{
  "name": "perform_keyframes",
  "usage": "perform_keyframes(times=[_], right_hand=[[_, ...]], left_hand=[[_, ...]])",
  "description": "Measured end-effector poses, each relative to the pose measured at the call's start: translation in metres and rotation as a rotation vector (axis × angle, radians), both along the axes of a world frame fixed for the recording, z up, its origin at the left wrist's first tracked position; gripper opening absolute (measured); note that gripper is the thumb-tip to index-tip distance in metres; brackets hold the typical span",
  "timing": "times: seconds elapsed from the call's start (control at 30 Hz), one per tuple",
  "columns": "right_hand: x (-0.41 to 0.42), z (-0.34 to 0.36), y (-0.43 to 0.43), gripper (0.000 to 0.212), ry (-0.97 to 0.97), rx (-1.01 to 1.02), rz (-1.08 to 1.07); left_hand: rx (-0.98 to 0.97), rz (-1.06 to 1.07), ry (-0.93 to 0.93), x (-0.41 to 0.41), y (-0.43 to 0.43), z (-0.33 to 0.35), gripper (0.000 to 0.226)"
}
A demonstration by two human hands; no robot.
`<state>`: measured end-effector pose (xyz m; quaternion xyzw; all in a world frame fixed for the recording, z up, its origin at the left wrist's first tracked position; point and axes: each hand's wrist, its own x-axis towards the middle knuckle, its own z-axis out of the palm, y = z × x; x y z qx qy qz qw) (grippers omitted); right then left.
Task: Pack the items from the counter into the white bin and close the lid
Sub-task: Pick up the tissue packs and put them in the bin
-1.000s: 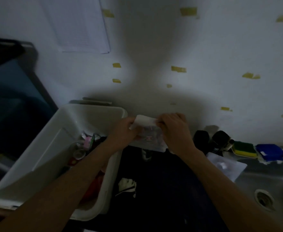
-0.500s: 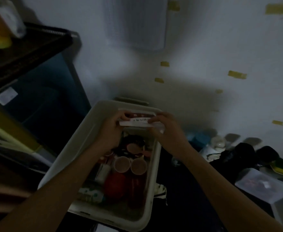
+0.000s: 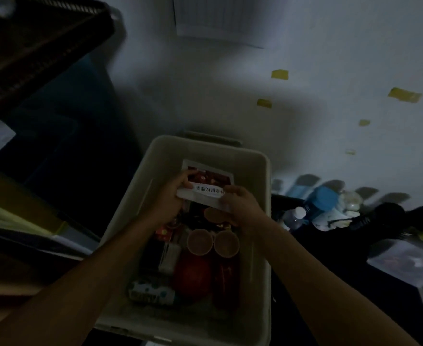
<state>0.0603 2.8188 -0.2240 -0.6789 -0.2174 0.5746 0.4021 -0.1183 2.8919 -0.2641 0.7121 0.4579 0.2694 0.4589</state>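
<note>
I see my left hand (image 3: 170, 203) and right hand (image 3: 240, 208) each pinching an end of the packet (image 3: 206, 186) over the bin (image 3: 264, 245), above two cups (image 3: 211, 242).

L hand (image 3: 171, 199) and R hand (image 3: 241, 209) w/ packet (image 3: 209, 183): 1 s ago over the counter, just right of the bin (image 3: 205, 151); 0.5 s ago at the bin's far rim; now lower, inside the bin at its far end, above the cups (image 3: 200, 242). Packet's printed face now turned up. View has swung left: sink and sponge gone from frame; bottle (image 3: 294, 217) and more of the bin's contents now in sight.
</note>
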Motion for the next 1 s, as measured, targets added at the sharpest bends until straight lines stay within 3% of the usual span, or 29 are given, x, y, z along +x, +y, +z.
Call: perform_keyframes(times=[0.23, 0.4, 0.53, 0.63, 0.87, 1.0], right_hand=[[-0.014, -0.041, 0.010, 0.035, -0.065, 0.001, -0.201], [-0.021, -0.067, 0.013, 0.033, -0.076, -0.039, -0.324], [-0.026, -0.079, 0.019, 0.021, 0.217, -0.057, -0.574], [-0.031, -0.100, 0.024, 0.021, 0.193, -0.042, -0.657], [-0.035, -0.131, 0.026, 0.029, 0.154, 0.017, -0.657], [-0.031, -0.186, 0.023, 0.033, -0.190, -0.044, -0.294]], left_hand=[[0.126, -0.356, 0.278, -0.003, 0.030, -0.058, 0.035], [0.151, -0.468, 0.397, 0.013, 0.028, -0.073, 0.029], [0.202, -0.520, 0.431, 0.023, 0.023, -0.084, 0.043], [0.181, -0.532, 0.490, 0.031, 0.022, -0.091, 0.061], [0.109, -0.540, 0.575, 0.033, 0.024, -0.118, 0.068], [0.107, -0.507, 0.598, 0.041, 0.022, -0.130, 0.068]])
